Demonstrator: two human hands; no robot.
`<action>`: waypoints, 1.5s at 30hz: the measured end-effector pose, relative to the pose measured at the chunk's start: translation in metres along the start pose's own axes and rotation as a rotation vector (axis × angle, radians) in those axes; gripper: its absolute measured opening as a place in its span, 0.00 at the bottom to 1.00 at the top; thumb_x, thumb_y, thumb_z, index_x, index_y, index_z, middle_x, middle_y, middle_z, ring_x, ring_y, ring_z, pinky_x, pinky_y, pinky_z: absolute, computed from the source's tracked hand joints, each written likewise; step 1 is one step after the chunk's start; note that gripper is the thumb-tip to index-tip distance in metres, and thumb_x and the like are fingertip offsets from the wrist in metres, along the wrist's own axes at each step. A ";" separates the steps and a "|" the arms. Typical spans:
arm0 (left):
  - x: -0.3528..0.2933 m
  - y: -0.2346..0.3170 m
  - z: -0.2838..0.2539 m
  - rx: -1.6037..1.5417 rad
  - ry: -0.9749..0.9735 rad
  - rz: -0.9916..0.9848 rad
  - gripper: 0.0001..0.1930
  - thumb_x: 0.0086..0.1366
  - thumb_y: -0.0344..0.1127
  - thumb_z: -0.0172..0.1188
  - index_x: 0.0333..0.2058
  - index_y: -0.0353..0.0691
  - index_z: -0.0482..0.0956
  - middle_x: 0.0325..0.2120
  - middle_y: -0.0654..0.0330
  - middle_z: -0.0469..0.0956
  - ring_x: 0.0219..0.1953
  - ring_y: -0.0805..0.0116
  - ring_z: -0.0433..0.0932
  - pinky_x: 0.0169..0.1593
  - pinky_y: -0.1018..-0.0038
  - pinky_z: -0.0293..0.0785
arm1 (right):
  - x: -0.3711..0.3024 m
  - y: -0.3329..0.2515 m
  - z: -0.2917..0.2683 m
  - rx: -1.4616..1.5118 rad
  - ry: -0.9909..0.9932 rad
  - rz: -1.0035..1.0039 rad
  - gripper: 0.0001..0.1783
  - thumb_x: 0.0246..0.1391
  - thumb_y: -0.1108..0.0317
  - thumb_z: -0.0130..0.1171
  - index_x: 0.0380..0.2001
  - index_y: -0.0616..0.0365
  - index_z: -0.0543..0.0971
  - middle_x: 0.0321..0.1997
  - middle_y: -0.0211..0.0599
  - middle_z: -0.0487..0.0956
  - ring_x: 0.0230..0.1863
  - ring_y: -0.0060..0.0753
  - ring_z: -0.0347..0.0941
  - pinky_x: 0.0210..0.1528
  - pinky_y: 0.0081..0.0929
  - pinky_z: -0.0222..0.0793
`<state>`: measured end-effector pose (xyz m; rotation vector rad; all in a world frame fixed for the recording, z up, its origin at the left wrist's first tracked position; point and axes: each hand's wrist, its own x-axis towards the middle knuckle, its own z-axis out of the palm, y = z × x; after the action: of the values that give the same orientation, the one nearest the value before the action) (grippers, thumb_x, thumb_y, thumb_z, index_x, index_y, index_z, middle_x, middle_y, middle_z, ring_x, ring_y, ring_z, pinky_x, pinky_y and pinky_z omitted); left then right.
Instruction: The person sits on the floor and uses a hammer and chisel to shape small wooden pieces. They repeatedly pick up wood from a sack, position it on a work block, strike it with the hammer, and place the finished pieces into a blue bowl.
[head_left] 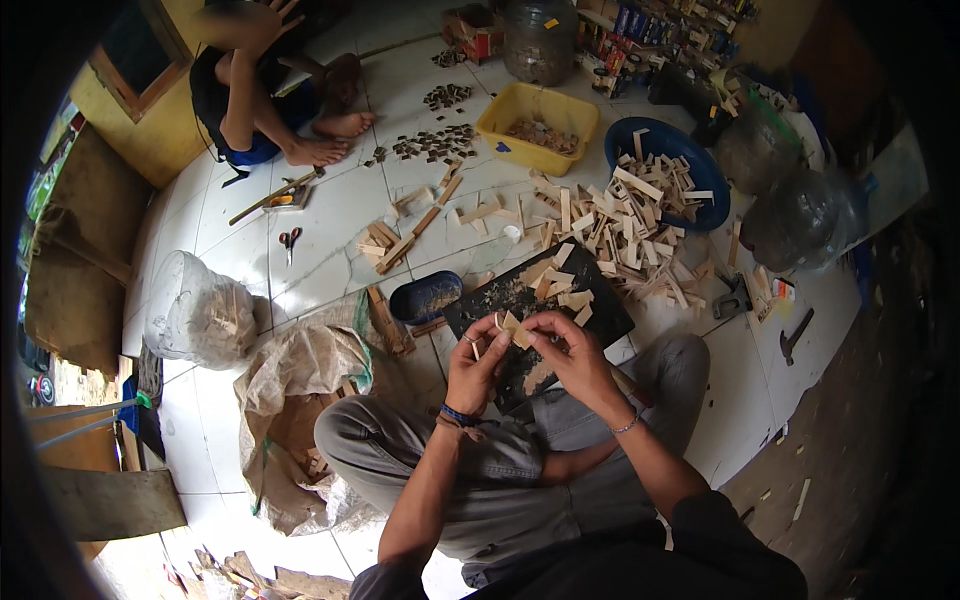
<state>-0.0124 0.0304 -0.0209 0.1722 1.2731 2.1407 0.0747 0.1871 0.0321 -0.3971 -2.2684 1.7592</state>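
Observation:
Both hands meet over a black board (607, 318), closed on one small pale wood piece (515, 329). My left hand (477, 366) grips its left side, and a thin pale strip also shows by those fingers. From the other side, my right hand (572, 358) pinches the same piece between thumb and fingers. Wood scraps and brownish crumbs lie on the board around the hands. Just left of it sits a dark blue oval tray (427, 297) with bits inside. A large heap of flat wooden pieces (620, 225) spreads beyond the board.
A blue basin (712, 195) of wood pieces and a yellow tub (540, 165) stand far off. Scissors (289, 243) lie at left, a hammer (797, 336) at right. An open sack (262, 400) rests beside my left knee. Another person (265, 100) sits at far left.

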 end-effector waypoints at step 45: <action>-0.006 0.015 0.005 0.221 -0.219 -0.299 0.17 0.73 0.37 0.65 0.54 0.32 0.81 0.38 0.67 0.84 0.34 0.84 0.77 0.35 0.84 0.69 | -0.005 0.004 -0.036 -0.567 -0.294 -0.325 0.43 0.48 0.62 0.74 0.69 0.46 0.72 0.53 0.39 0.80 0.45 0.47 0.80 0.47 0.39 0.78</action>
<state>-0.0123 0.0260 -0.0050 0.2812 1.3125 1.6803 0.0919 0.2185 0.0368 0.1485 -2.8272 1.0559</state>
